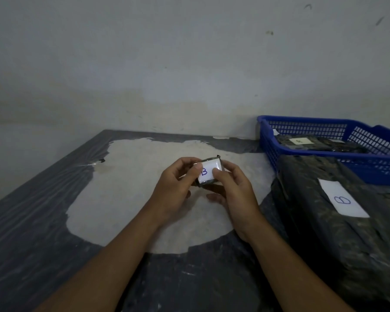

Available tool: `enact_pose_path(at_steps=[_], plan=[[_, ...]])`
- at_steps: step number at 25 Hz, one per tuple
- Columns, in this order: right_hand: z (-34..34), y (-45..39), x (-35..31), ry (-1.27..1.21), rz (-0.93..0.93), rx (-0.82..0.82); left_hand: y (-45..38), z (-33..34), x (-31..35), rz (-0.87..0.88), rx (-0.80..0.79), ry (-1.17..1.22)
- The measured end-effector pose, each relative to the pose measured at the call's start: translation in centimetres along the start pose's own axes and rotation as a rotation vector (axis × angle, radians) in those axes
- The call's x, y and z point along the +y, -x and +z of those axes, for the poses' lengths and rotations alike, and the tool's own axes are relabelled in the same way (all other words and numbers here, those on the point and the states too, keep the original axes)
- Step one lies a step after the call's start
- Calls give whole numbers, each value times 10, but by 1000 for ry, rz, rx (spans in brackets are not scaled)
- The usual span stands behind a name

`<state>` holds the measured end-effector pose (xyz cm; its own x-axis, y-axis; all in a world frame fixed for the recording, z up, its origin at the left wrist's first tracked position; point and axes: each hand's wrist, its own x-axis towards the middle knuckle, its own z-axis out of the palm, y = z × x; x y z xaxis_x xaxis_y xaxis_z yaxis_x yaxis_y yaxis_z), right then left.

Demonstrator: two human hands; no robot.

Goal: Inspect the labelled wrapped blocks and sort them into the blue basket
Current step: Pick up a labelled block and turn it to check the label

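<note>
Blue basket (266,140) and large wrapped block (338,233) cut off right.

Desk (43,210) dark, with a big worn pale patch mid-surface. Grey scuffed wall (167,52) right behind it.

Both bare forearms reach in from six o'clock toward twelve, converging mid-frame. The left hand (174,188) and right hand (233,188) sit close together, fingers curled, thumbs on top, pinching something between them.
</note>
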<state>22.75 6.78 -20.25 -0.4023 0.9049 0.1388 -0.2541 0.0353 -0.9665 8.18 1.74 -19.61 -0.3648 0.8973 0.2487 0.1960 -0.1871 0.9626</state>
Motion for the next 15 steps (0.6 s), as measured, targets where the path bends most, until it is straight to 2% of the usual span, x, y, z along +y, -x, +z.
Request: enact_pose_path(at_steps=[5,9,15], plan=[[-2,1,-1,13,-32,-20,2,0,1,-3,-73,-2],[-4,-2,0,-25,-7,-2,0,-1,-2,34,-65,-12],[-4,-2,1,-16,-25,-13,-3,-5,-6,-5,-71,-14]])
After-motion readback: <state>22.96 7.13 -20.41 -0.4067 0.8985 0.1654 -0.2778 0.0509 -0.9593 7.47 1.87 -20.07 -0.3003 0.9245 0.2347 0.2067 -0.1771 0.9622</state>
